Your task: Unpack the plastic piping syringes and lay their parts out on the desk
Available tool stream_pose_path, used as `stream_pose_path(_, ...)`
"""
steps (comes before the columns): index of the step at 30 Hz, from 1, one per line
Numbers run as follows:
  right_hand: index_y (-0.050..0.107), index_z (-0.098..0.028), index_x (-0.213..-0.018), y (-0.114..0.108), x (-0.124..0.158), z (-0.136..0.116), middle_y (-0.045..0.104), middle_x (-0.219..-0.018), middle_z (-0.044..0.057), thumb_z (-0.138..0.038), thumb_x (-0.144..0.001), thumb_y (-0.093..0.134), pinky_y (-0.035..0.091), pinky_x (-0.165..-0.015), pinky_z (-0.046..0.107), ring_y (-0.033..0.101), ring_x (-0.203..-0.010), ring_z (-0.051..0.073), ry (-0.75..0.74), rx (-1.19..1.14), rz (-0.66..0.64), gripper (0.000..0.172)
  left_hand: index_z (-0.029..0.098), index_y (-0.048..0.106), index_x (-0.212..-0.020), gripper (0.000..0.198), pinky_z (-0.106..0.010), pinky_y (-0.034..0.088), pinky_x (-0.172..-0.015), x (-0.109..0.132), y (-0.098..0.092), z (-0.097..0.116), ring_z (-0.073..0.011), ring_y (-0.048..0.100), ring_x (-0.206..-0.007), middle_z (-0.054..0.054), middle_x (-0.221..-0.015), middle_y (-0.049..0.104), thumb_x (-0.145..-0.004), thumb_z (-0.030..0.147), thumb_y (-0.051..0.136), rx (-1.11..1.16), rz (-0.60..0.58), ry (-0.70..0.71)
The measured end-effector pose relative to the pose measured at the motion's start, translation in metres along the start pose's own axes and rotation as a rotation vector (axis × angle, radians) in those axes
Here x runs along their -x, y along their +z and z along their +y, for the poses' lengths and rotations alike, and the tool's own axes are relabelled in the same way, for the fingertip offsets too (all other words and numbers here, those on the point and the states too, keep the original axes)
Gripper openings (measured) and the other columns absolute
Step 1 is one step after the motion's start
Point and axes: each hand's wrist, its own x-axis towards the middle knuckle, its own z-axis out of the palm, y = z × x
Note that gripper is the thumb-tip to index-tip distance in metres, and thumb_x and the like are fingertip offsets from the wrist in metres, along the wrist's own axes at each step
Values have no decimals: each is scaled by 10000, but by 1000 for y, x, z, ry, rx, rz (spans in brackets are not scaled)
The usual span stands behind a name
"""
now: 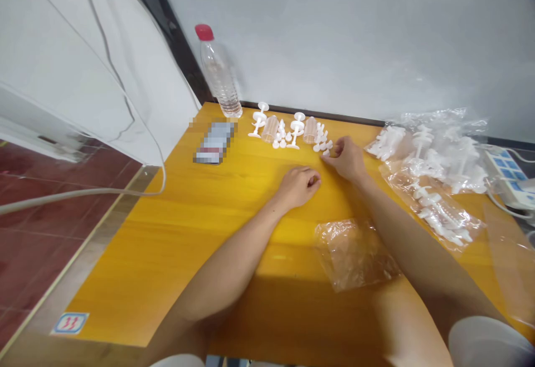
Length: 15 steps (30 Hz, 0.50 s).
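Observation:
My left hand (297,186) rests on the yellow wooden table (234,205), its fingers curled in and nothing showing in them. Beyond it, my right hand (349,161) has its thumb and fingertips at the front of a cluster of small white nozzle-like pieces (321,140). They seem to pinch one piece, partly hidden by the fingers. Left of that cluster stand a clear ribbed cylinder (310,130) and a white plunger with round discs (297,128). A matching set lies farther left: another plunger (259,118), cylinder (270,128) and small white pieces (281,135).
Clear bags of white plastic parts (447,158) lie at the right, beside a power strip (512,175). A crumpled clear bag (353,253) is under my right forearm. A red-capped bottle (221,83) and a blurred phone-like object (214,141) stand at the back left.

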Motion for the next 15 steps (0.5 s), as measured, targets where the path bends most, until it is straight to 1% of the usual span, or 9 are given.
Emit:
stream_pose_path(1,532,-206,-1071,0,-4,-2,697,-973,58,-380,-722,821,511,-772,320,655,-834,198,23,-7,-16,486,199,756,-925,116,-312,463,-738,0,0,0,-183,617,-745,-18,-778,681,-930,225,644,1,0,4)
stream_pose_path(4,533,-188,-1074,-2,-14,-12,701,-931,48,-345,-725,834,512,-763,309,660,-819,189,71,-26,-50,487,202,757,-926,118,-311,466,-746,0,0,-1,-183,621,-751,-19,-782,683,-930,229,642,5,-2,9)
stream_pose_path(6,549,-167,-1122,-11,-9,-16,715,-959,66,-367,-718,851,531,-773,324,670,-821,197,76,-28,-53,543,206,759,-925,124,-310,468,-752,1,0,-2,-185,623,-759,-22,-788,687,-932,236,638,5,-1,10)
stream_pose_path(7,556,-156,-1169,-19,1,-16,723,-997,82,-396,-712,860,546,-785,339,679,-834,207,55,-34,-54,599,207,761,-926,126,-309,467,-751,1,0,-2,-185,623,-760,-24,-792,689,-931,241,640,7,1,10)
stream_pose_path(8,564,-152,-1225,-29,15,-13,727,-1055,101,-433,-713,864,560,-810,360,692,-869,222,10,-42,-63,657,208,763,-928,127,-306,465,-746,1,0,-2,-184,621,-758,-25,-796,691,-929,246,642,10,2,10)
stream_pose_path(10,580,-176,-1334,-55,57,-2,712,-1213,126,-513,-744,842,575,-898,409,705,-1003,264,-147,-44,-133,729,204,767,-919,132,-300,459,-733,0,-1,-2,-177,616,-742,-23,-790,695,-925,256,645,25,1,9)
stream_pose_path(12,602,-243,-1400,-80,107,13,666,-1365,103,-516,-824,780,547,-1018,447,668,-1186,297,-324,6,-317,662,197,771,-912,144,-292,454,-720,0,-1,-3,-167,611,-719,-19,-787,703,-921,269,647,50,-4,-4)
stream_pose_path(13,608,-260,-1415,-89,131,20,646,-1403,99,-473,-864,748,542,-1035,454,654,-1223,300,-375,29,-400,607,194,774,-917,153,-287,454,-714,-1,-1,-3,-162,610,-709,-18,-790,711,-918,279,647,62,-5,-17)
stream_pose_path(15,661,-238,-1358,-99,170,30,667,-1353,119,-371,-929,664,546,-1023,477,656,-1204,306,-398,90,-460,449,189,779,-942,180,-278,456,-703,0,-2,-2,-155,611,-698,-18,-804,726,-914,306,646,83,-5,-50)
